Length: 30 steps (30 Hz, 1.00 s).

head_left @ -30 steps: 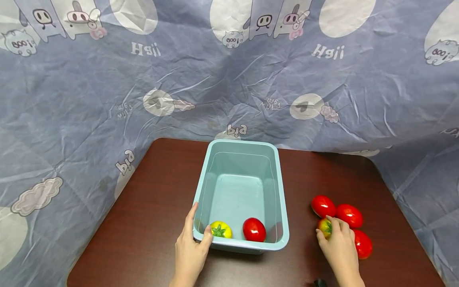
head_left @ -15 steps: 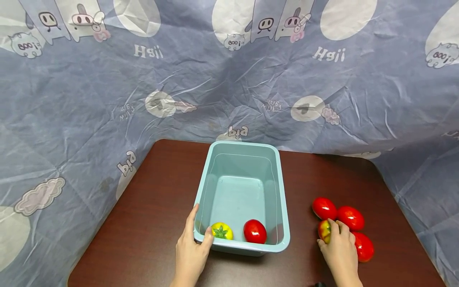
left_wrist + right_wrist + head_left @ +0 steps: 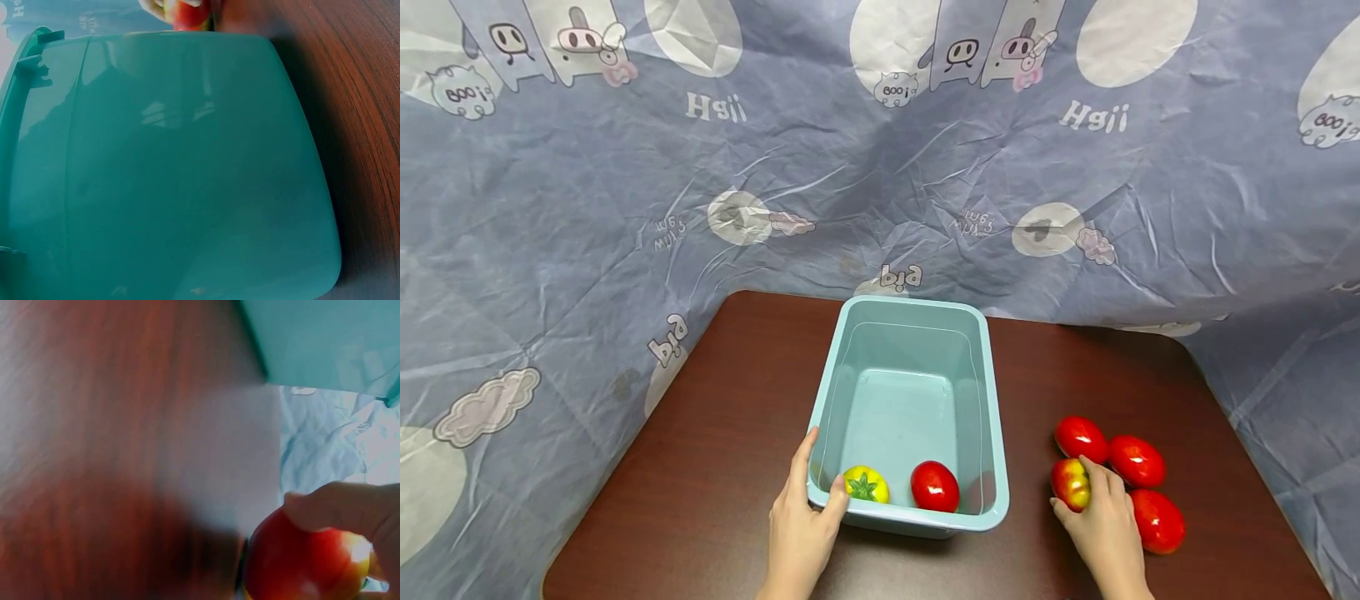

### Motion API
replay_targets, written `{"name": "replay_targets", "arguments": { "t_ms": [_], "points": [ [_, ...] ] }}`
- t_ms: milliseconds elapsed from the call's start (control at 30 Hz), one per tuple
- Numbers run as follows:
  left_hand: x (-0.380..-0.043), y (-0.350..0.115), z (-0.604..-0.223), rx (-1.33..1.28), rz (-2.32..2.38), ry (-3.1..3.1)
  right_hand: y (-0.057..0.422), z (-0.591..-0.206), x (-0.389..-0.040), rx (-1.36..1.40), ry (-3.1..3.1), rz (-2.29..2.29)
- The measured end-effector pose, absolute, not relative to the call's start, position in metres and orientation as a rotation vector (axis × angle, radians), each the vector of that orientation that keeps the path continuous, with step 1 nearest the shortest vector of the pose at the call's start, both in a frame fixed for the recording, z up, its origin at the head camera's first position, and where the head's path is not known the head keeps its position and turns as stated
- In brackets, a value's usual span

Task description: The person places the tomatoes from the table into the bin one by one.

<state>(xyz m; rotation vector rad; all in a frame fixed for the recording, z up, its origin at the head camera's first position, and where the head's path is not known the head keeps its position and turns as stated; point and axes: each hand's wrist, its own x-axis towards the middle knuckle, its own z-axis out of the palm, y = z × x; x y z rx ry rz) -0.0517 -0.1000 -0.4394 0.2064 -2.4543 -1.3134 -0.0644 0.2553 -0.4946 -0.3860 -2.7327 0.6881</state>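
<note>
In the head view, a light-blue plastic bin [image 3: 898, 417] stands mid-table. My left hand [image 3: 803, 525] rests at its near-left corner, thumb by the front rim and straight forefinger along the left rim; the other fingers are hidden. A yellow tomato-like fruit [image 3: 867, 483] with a green star-shaped top and a red tomato [image 3: 935, 487] lie inside. To the right, my right hand [image 3: 1103, 521] grips a red-and-yellow tomato [image 3: 1070, 483] between thumb and fingers; the right wrist view shows the thumb [image 3: 337, 506] pressed on its skin.
Several glossy red tomatoes lie beside my right hand: one behind [image 3: 1081, 439], one farther right [image 3: 1137, 461], and one nearer [image 3: 1157, 521]. The dark brown table [image 3: 700, 467] meets a grey-blue patterned cloth [image 3: 820, 192] at its back and sides.
My right hand has turned the red-and-yellow tomato, so its red side shows and its green top is hidden, and shifted it slightly left. The left hand stays at the bin's corner.
</note>
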Motion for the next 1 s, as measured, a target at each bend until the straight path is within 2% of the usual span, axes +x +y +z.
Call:
{"name": "replay_targets", "arguments": {
  "t_ms": [533,1000],
  "points": [
    [-0.051,-0.099,-0.438,0.198,-1.305,-2.447,0.237,-0.45,-0.074,-0.546,-2.64,1.122],
    [-0.051,-0.1,-0.439,0.206,-1.322,-2.46,0.211,-0.404,-0.079,-0.411,-2.475,1.398]
  ]
}}
